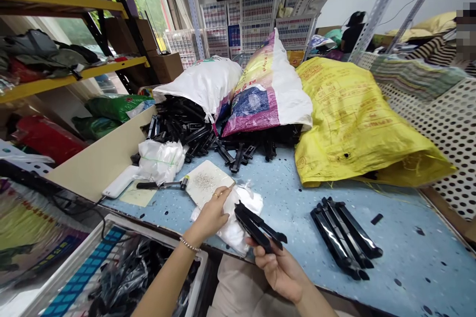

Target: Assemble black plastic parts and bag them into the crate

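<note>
Black parts (pixel 258 225), gripped in right hand (pixel 278 272) — left hand (pixel 210 215), grip unclear, on white wrap (pixel 234 223)

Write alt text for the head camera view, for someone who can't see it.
A person's right hand holds black plastic parts above a blue table, while the left hand, wearing a bracelet, rests on a white plastic bag. Behind them, a heap of black parts lies beside a yellow sack.
</note>
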A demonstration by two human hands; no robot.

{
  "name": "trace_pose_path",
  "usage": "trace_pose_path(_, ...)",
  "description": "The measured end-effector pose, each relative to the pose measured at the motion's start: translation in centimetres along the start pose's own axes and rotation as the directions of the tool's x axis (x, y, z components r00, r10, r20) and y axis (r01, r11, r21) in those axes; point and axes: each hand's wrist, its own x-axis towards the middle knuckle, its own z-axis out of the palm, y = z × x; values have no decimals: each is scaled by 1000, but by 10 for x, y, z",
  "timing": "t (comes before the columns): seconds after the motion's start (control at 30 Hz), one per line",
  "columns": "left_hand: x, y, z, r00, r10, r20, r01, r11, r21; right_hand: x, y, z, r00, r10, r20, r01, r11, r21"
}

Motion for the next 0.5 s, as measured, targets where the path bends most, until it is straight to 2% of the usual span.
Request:
trace_pose_path(0.1, -9, 10, 9, 996, 93, 7, -93, 993, 75, 4, -2, -5, 1000, -16, 15, 15, 1000, 16)
trace_pose_path(0.17, -19, 23, 18, 988, 143, 51, -147, 987, 67, 8, -6, -6, 998, -47, 31, 48, 999, -12)
trace_pose_path(0.23, -31, 40, 26, 973, 198, 116, -199, 980, -6, 13, -11, -7, 989, -150, 3, 148, 977, -151)
trace_pose_path(0.3, -42, 57, 32, 951, 265, 160, -254, 963, -87, 15, -14, -8, 954, -296, -54, 253, 886, -389)
trace_pose_path(0.37, -49, 72, 36, 933, 315, 174, -295, 947, -129, 13, -14, -4, 891, -444, -91, 297, 724, -623)
trace_pose_path(0.4, -52, 79, 36, 931, 324, 167, -303, 942, -143, 11, -11, 1, 850, -520, -89, 295, 608, -737)
trace_pose_path(0.47, -57, 88, 31, 943, 308, 125, -283, 941, -184, 3, -1, 17, 772, -636, -14, 242, 314, -918)
trace_pose_path(0.5, -62, 90, 25, 954, 283, 96, -259, 944, -205, -3, 4, 28, 762, -646, 51, 190, 147, -971)
